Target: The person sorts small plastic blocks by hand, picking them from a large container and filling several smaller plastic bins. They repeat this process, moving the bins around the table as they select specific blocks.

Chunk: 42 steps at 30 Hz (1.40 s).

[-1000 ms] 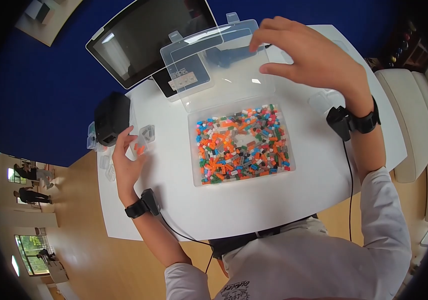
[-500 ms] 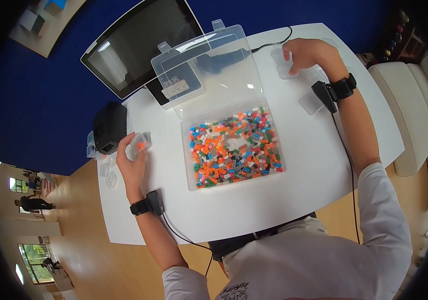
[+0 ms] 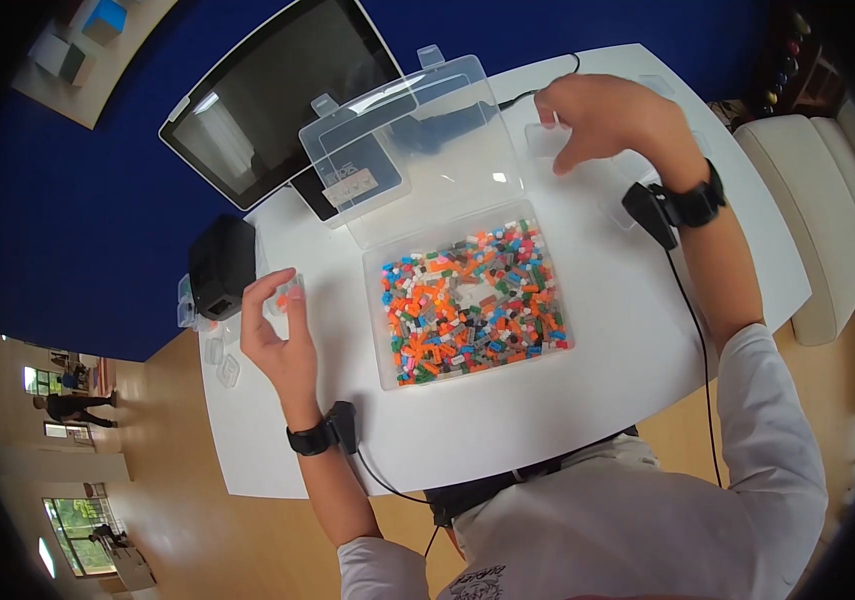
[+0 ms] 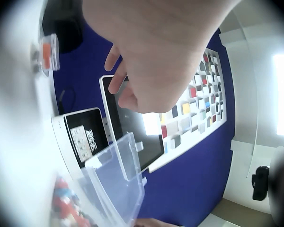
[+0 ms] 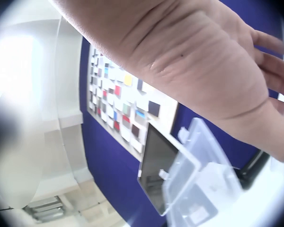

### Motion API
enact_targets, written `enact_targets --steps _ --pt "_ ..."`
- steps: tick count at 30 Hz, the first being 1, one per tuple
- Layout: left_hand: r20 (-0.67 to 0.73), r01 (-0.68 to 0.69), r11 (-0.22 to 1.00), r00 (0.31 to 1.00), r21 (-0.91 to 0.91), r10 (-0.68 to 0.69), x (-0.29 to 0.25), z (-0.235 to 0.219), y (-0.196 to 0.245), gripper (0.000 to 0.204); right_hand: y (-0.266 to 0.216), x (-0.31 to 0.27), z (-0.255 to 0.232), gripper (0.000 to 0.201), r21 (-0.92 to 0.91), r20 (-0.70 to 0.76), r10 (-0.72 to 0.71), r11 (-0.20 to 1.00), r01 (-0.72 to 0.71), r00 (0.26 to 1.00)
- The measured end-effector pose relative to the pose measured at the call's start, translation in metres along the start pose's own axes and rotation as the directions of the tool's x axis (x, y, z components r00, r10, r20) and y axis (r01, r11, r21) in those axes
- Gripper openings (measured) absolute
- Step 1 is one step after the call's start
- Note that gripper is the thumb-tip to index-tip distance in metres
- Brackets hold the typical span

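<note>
My left hand [image 3: 283, 350] is raised over the table's left side, thumb and index finger apart, holding nothing. Partly behind its fingertips is a small clear box [image 3: 286, 301] with orange pieces; the left wrist view shows this box [image 4: 47, 56] standing apart from the hand. My right hand [image 3: 613, 122] hangs with bent, spread fingers over small clear containers [image 3: 545, 142] at the back right; whether it touches one, I cannot tell. Between the hands lies a clear case [image 3: 381, 350] full of small multicoloured bricks [image 3: 488, 310], its transparent lid [image 3: 468, 170] standing raised.
Behind the case stand a dark screen [image 3: 278, 100] and a white-edged black device [image 3: 323, 195]. A black box [image 3: 223, 265] and more small clear containers [image 3: 229, 370] are at the left. Cables run from both wrist cameras.
My right hand has moved off the lid to the containers at the back right. My left hand has drawn back from the small box with orange pieces, which now stands apart.
</note>
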State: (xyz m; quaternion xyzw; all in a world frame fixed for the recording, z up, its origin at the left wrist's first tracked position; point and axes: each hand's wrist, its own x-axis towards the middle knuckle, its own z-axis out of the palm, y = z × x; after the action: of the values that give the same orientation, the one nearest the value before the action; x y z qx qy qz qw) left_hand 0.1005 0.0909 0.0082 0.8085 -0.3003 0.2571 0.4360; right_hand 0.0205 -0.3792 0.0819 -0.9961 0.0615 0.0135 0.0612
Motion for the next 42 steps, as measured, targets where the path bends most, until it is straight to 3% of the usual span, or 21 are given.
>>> enact_targets --steps 1,2,3,4,5,6,8,9,11,12,13,17,25,29,31,34,36,38,39,41,42 --pt "-0.078 -0.005 0.994 0.997 -0.112 -0.004 -0.006 0.013 0.012 0.025 -0.007 -0.014 -0.004 0.063 -0.04 -0.146 -0.099 0.995 0.094 0.984" --pt "-0.084 0.002 0.994 0.996 -0.109 -0.011 -0.011 0.021 0.021 0.025 -0.02 -0.035 -0.012 0.06 -0.141 -0.318 -0.212 0.974 0.174 0.924" --pt "-0.086 -0.051 0.96 0.996 -0.276 0.028 -0.015 0.027 0.03 0.03 -0.034 -0.059 -0.02 0.056 -0.252 -0.466 -0.329 0.939 0.232 0.822" --pt "-0.093 -0.101 0.895 0.993 -0.435 0.067 -0.019 0.032 0.038 0.035 -0.052 -0.075 -0.032 0.055 -0.183 -0.482 -0.371 0.928 0.323 0.793" --pt "-0.03 -0.016 0.881 1.0 -0.474 0.002 -0.025 0.034 0.045 0.061 -0.072 -0.084 -0.04 0.053 -0.114 -0.502 -0.407 0.906 0.409 0.763" --pt "-0.031 -0.012 0.879 1.0 -0.477 -0.004 -0.027 0.037 0.056 0.061 -0.088 -0.088 -0.039 0.053 -0.116 -0.496 -0.41 0.905 0.409 0.765" --pt "0.11 -0.024 0.88 0.99 -0.474 0.087 -0.025 0.042 0.074 0.089 -0.115 -0.092 -0.041 0.047 0.014 -0.424 -0.547 0.793 0.609 0.722" --pt "0.249 0.115 0.851 0.968 -0.512 0.02 -0.034 0.038 0.073 0.113 -0.124 -0.089 -0.036 0.047 0.012 -0.423 -0.542 0.797 0.603 0.726" --pt "0.252 0.208 0.782 0.965 -0.587 -0.068 -0.036 0.051 0.104 0.118 -0.14 -0.075 -0.008 0.04 0.081 -0.452 -0.665 0.633 0.77 0.594" --pt "0.261 0.296 0.698 0.952 -0.653 -0.16 -0.038 0.055 0.115 0.127 -0.148 -0.071 0.004 0.04 0.079 -0.451 -0.666 0.633 0.77 0.594" --pt "0.377 0.364 0.635 0.918 -0.681 -0.122 -0.065 0.062 0.073 0.135 -0.156 -0.068 0.017 0.036 0.081 -0.494 -0.687 0.574 0.815 0.533" --pt "0.376 0.398 0.696 0.906 -0.597 -0.194 -0.06 0.054 0.078 0.13 -0.173 -0.054 0.044 0.028 -0.065 -0.617 -0.692 0.521 0.851 0.376" --pt "0.134 0.207 0.756 0.978 -0.62 -0.157 -0.043 0.061 0.101 0.12 -0.167 -0.055 0.043 0.027 -0.034 -0.594 -0.706 0.5 0.865 0.385" --pt "0.37 0.237 0.786 0.929 -0.57 -0.012 -0.045 0.048 0.084 0.11 -0.153 -0.05 0.032 0.02 -0.147 -0.54 -0.748 0.535 0.832 0.386" --pt "0.427 0.392 0.582 0.9 -0.712 -0.083 -0.046 0.049 0.087 0.095 -0.148 -0.051 0.025 0.018 -0.109 -0.51 -0.753 0.535 0.838 0.414" --pt "0.428 0.329 0.648 0.904 -0.687 -0.004 -0.038 0.044 0.085 0.078 -0.142 -0.05 0.016 0.018 -0.009 -0.525 -0.728 0.522 0.853 0.44" --pt "0.37 0.298 0.736 0.926 -0.607 -0.07 -0.041 0.045 0.073 0.07 -0.141 -0.05 0.013 0.02 0.045 -0.566 -0.7 0.5 0.865 0.435" --pt "0.301 0.273 0.813 0.945 -0.514 -0.127 -0.041 0.045 0.071 0.064 -0.142 -0.051 0.012 0.031 0.128 -0.5 -0.691 0.538 0.833 0.523" --pt "0.297 0.259 0.765 0.95 -0.589 -0.094 -0.039 0.045 0.073 0.06 -0.144 -0.05 0.015 0.031 0.127 -0.501 -0.69 0.538 0.834 0.522" --pt "0.266 0.213 0.717 0.963 -0.664 -0.039 -0.037 0.045 0.078 0.056 -0.15 -0.049 0.023 0.048 0.34 -0.4 -0.623 0.58 0.74 0.672" --pt "0.268 0.212 0.717 0.963 -0.665 -0.036 -0.037 0.048 0.078 0.056 -0.148 -0.048 0.023 0.048 0.34 -0.401 -0.62 0.582 0.739 0.674"
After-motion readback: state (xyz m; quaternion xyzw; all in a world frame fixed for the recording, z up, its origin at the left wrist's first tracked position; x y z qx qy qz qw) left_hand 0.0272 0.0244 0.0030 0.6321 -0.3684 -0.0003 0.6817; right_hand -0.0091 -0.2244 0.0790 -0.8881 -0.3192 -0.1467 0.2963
